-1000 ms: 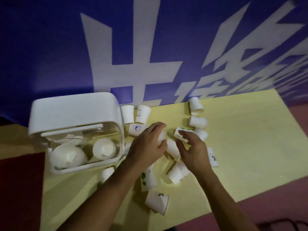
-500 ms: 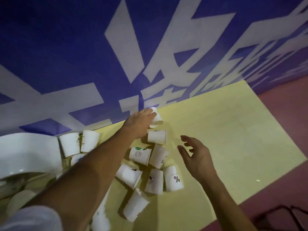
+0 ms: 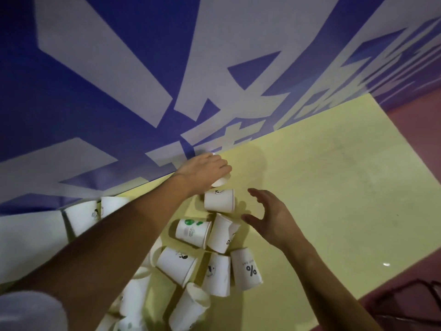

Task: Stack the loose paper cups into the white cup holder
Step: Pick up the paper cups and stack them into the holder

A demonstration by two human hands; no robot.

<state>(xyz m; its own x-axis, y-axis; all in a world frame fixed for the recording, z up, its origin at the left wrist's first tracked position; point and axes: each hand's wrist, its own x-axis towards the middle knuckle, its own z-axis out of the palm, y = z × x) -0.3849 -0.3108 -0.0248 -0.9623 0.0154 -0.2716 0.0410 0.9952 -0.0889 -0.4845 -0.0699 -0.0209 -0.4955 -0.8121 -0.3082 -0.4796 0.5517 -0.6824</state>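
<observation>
Left fingers (image 3: 222,167): curled over the far cup (image 3: 220,182), gripping it from above and hiding most of it under the palm.
Right fingers (image 3: 259,194): spread and empty, thumb well apart from the rest, hovering at 3 o'clock of the next cup (image 3: 219,203) without touching it.
Change: half a second back, only reaching onto the far cup, with its mouth plainly showing; now closed round it. On the right, drawn nearer the pile since then.
Meaning: one cup secured, probably a second about to be taken; nothing nested yet.
Far cup, place: at 12 o'clock of the pile, at the worktop (image 3: 334,187) edge, against the banner (image 3: 119,68).
Far cup, axis: on its side, running roughly 12 to 6 and leaning toward 5. Lower end peeping out below the fingers, likely the mouth but not certain.
Pile (image 3: 179,263): lying on their sides, spread from 6 to 8 o'clock of the grip.
Holder: not plainly in view; judged to lie off toward 8 o'clock, so a carry back still to come.
</observation>
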